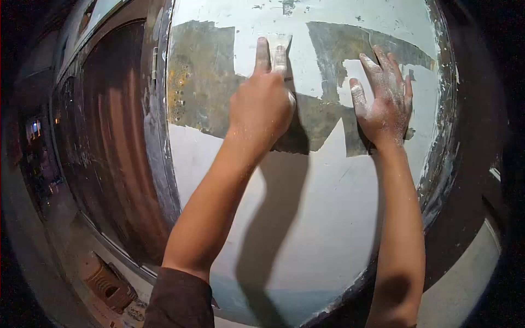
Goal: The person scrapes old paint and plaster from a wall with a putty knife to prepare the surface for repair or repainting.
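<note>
A wall panel [262, 218] shows pale paint with grey-brown bare patches across its upper part. My left hand [262, 98] is closed round a scraper [281, 41], two fingers stretched along its blade, which lies against a pale area between the patches. Most of the scraper's handle is hidden in the palm. To the right, my right hand [385, 104] rests on the panel with its fingers spread, white dust on them, and holds nothing. It covers part of a bare patch and a pale area.
A dark wooden door [117, 131] with a worn frame stands at the left. Low at the left is a brown plastic chair [109, 287]. The panel's right edge has a rough, paint-flecked dark frame [445, 136].
</note>
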### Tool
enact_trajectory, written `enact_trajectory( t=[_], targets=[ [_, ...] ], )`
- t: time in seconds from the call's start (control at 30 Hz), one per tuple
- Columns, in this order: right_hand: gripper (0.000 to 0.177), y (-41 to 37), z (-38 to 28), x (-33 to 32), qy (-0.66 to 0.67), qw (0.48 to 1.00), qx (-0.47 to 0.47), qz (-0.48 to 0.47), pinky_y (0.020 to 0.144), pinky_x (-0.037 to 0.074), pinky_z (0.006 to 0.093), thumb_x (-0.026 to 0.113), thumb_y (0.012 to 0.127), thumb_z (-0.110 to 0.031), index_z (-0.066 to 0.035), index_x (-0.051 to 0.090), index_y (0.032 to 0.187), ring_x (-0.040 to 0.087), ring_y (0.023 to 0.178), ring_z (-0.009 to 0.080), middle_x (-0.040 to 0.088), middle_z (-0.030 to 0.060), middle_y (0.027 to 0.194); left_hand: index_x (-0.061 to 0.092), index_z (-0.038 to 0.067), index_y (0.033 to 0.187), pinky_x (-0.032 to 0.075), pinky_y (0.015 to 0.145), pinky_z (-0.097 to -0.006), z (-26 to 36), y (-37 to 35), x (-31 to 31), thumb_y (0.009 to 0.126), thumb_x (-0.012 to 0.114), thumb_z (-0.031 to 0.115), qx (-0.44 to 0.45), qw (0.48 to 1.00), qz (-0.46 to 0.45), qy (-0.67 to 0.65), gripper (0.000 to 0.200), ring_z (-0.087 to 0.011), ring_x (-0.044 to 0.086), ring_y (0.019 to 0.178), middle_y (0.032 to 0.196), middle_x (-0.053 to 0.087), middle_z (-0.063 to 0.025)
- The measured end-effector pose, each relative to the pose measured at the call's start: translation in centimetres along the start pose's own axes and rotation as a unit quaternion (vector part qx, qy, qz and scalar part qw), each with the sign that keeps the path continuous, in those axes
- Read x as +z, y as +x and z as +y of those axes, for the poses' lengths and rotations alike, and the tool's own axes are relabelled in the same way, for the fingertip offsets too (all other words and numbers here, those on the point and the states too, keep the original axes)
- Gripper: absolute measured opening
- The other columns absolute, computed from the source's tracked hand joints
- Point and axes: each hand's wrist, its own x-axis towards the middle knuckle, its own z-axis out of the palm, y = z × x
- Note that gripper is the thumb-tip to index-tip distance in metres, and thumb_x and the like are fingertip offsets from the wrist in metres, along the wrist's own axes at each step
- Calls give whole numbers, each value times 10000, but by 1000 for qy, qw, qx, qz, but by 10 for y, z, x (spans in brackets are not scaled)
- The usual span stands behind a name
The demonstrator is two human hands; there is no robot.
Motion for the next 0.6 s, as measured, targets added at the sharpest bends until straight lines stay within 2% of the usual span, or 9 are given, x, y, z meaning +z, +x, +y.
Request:
enact_trajectory(
  t=[0.03, 0.1, 0.17, 0.3, 0.37, 0.4, 0.53, 0.57, 0.6],
  targets=[
    [499, 1, 0, 0, 2, 1000, 0, 0, 1293, 162, 533, 594, 977, -461, -302, 591, 1449, 330, 1547, 207, 461, -26, 1615, 570, 57, 1456, 566, 913, -545, 0, -17, 3, 809, 551, 31, -2, 1000, 0, 2, 648, -504, 694, 1008, 1668, 320, -215],
    [500, 1, -1, -1, -10, 1000, 2, -5, 1292, 167, 529, 595, 976, -461, -299, 592, 1449, 331, 1546, 205, 463, -28, 1613, 449, 97, 1570, 583, 876, -538, -2, -47, 10, 786, 542, -6, -1, 999, -6, -41, 796, -499, 703, 997, 1698, 257, -202],
    [494, 1, -1, 0, -8, 1000, 1, -2, 1292, 167, 529, 594, 977, -457, -307, 592, 1448, 332, 1546, 206, 464, -30, 1611, 442, 112, 1581, 594, 856, -527, -5, -54, 16, 776, 548, -5, 9, 999, 3, -37, 820, -492, 710, 992, 1701, 249, -199],
    [488, 0, 0, 3, -1, 1000, 3, 7, 1287, 183, 537, 597, 975, -449, -315, 594, 1444, 346, 1539, 220, 467, -32, 1610, 565, 97, 1487, 576, 908, -539, 7, -26, 8, 805, 536, -8, 13, 999, 2, -46, 690, -499, 700, 1016, 1692, 270, -204],
    [495, 1, 1, 2, 9, 1000, -2, 7, 1285, 190, 538, 605, 969, -448, -306, 598, 1443, 355, 1535, 227, 470, -30, 1610, 628, 72, 1411, 564, 935, -532, 11, -19, 10, 808, 517, -19, 14, 999, 39, -28, 620, -498, 693, 1042, 1684, 299, -194],
    [498, 0, 0, -3, 22, 1000, -6, 3, 1272, 199, 548, 617, 986, -410, -280, 586, 1465, 371, 1528, 264, 464, -9, 1616, 635, 76, 1404, 563, 937, -516, 12, -24, 8, 805, 517, -16, -3, 999, 17, -41, 617, -493, 690, 1061, 1681, 320, -174],
    [487, -1, 0, 1, 27, 1000, 5, 10, 1271, 194, 555, 615, 985, -420, -270, 603, 1448, 371, 1527, 264, 461, -4, 1618, 566, 143, 1501, 599, 847, -503, 8, -68, 16, 781, 555, -30, -18, 998, -28, -50, 741, -469, 703, 1053, 1708, 271, -148],
    [491, -1, 0, 2, 31, 999, 6, 10, 1282, 167, 545, 612, 976, -431, -281, 602, 1443, 350, 1537, 239, 464, -14, 1616, 552, 140, 1512, 601, 852, -498, -1, -78, 29, 783, 566, -28, 14, 998, 20, -62, 748, -465, 703, 1059, 1710, 259, -157],
    [494, 0, 0, 3, 36, 999, 6, 11, 1293, 141, 534, 610, 967, -442, -292, 601, 1438, 329, 1546, 213, 467, -24, 1615, 502, 135, 1545, 602, 784, -513, -2, -80, 31, 802, 544, -15, 28, 998, 21, -51, 759, -460, 716, 963, 1706, 247, -194]
  ],
)
